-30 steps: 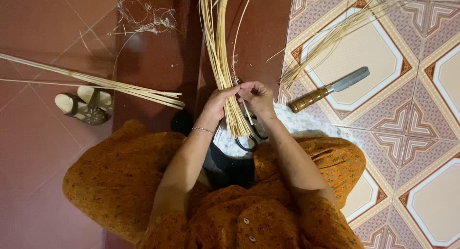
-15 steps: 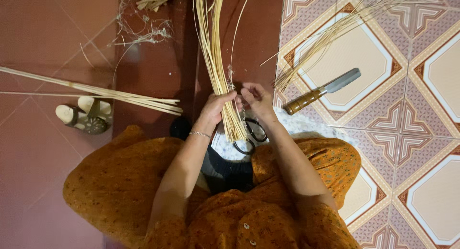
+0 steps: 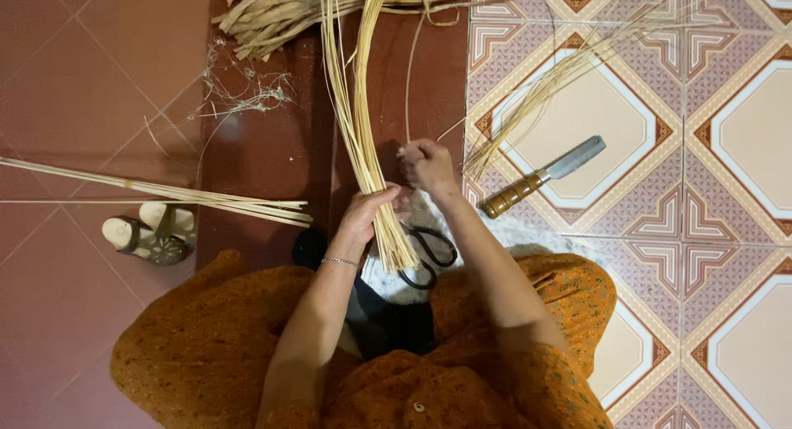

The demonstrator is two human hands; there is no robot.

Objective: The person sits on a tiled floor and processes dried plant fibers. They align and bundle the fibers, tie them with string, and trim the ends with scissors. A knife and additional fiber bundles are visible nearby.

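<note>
Two hands, left (image 3: 367,214) gripping one reed bundle (image 3: 363,140), right (image 3: 427,163) pinching one strand (image 3: 408,82), one knife (image 3: 540,177)

Bundle of long thin pale-yellow cane strips (image 3: 363,124): runs approx. vertical in view, top end fanning out past upper edge, lower cut ends flush & bunched just above black scissors, over the lap. Strips slightly bowed mid-length, packed tight near bottom, looser higher up. One single thin pale strand (image 3: 410,82) stands apart just right of bundle, rising from the closed fist, nearly straight, curving slightly at top.
</note>
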